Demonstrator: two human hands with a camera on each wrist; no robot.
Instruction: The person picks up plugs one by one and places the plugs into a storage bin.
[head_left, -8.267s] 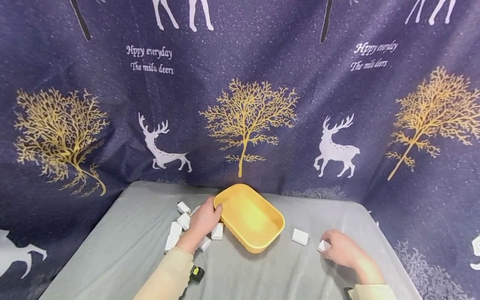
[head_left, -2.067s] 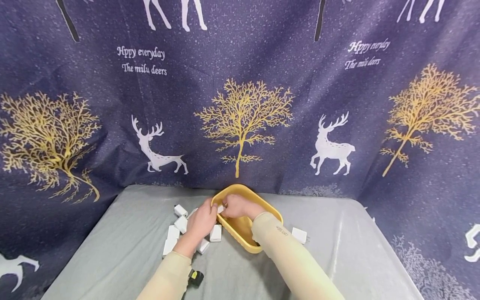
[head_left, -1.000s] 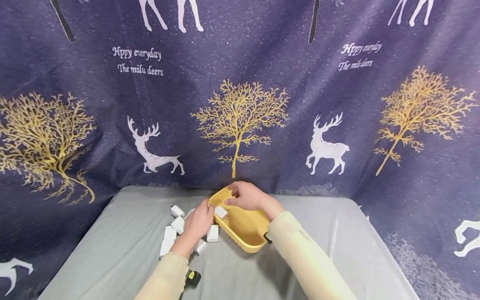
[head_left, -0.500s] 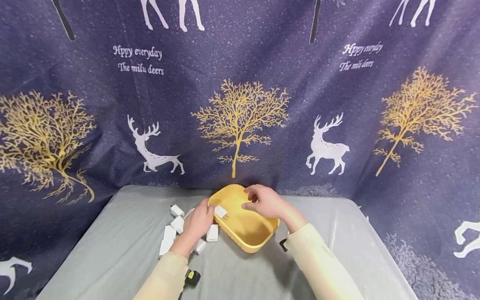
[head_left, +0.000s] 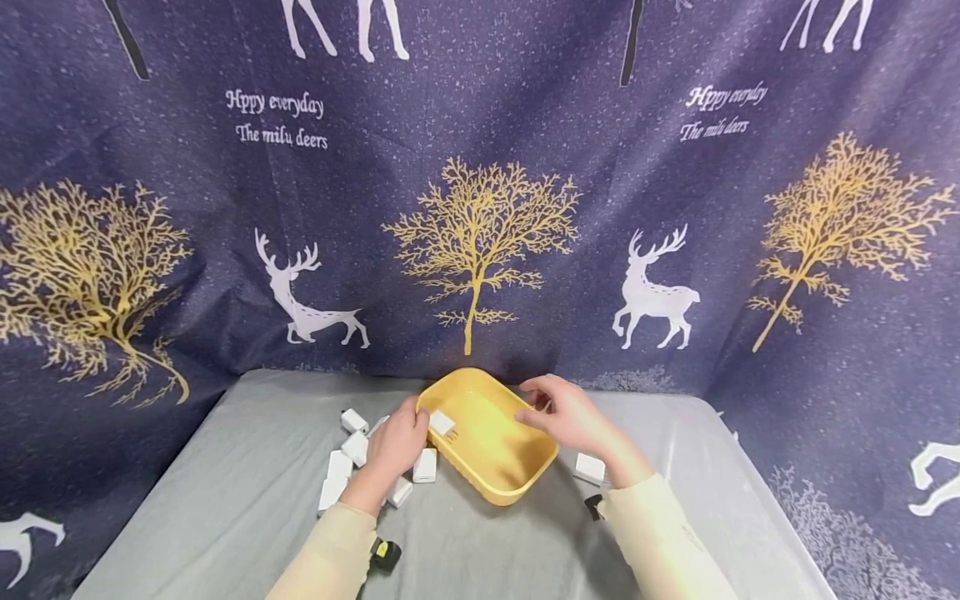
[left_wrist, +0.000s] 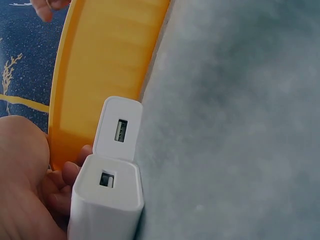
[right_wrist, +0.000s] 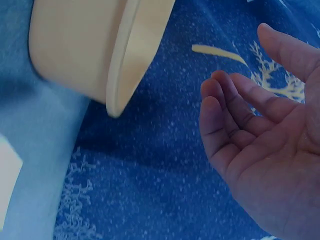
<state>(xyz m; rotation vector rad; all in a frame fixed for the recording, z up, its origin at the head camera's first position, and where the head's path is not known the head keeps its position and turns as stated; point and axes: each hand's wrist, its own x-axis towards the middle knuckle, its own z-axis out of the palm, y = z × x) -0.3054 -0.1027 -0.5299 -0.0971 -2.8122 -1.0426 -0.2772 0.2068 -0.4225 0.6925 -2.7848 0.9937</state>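
Observation:
The left hand (head_left: 399, 442) grips the left rim of a yellow basket (head_left: 491, 492), thumb over the edge. In the left wrist view its fingers (left_wrist: 60, 192) curl under the basket wall (left_wrist: 110, 55), beside two white chargers (left_wrist: 117, 130). One white charger (head_left: 441, 422) lies inside the basket at its left end, prongs showing. The right hand (head_left: 573, 417) hovers at the basket's right rim, fingers relaxed and holding nothing; the right wrist view shows its palm (right_wrist: 270, 150) bare, apart from the basket (right_wrist: 75, 45). Below that hand a white charger (head_left: 590, 468) lies on the table.
Several white chargers (head_left: 340, 467) lie left of the basket, around and partly behind the left forearm. Grey cloth covers the table (head_left: 465, 550). A dark blue curtain (head_left: 525, 83) with deer and trees hangs behind its back edge.
The right hand brought a white charger into the basket, let go of it and moved back right past the rim. The left hand keeps its grip on the rim.

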